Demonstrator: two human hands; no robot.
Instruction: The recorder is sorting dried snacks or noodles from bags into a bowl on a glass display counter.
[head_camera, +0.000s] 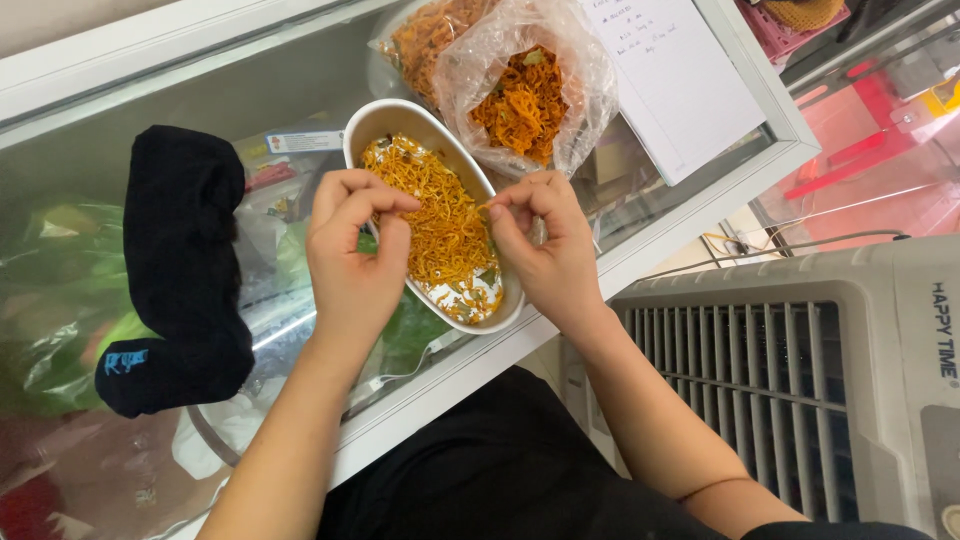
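Observation:
An oval white tray (372, 125) filled with orange shredded strands (440, 215) rests on a glass-topped freezer lid. My left hand (352, 250) hovers over the tray's left edge, fingertips pinched together. My right hand (545, 245) is at the tray's right edge, fingertips pinched on a small piece of the orange strands. Behind the tray lies an open clear plastic bag (525, 90) holding more orange shreds, and a second such bag (430, 35) lies beside it.
A black sock-like cloth (180, 270) lies on the glass to the left. White paper (675, 75) sits at the back right. A grey air cooler with a slatted grille (770, 390) stands to the right. Packaged goods show under the glass (60, 280).

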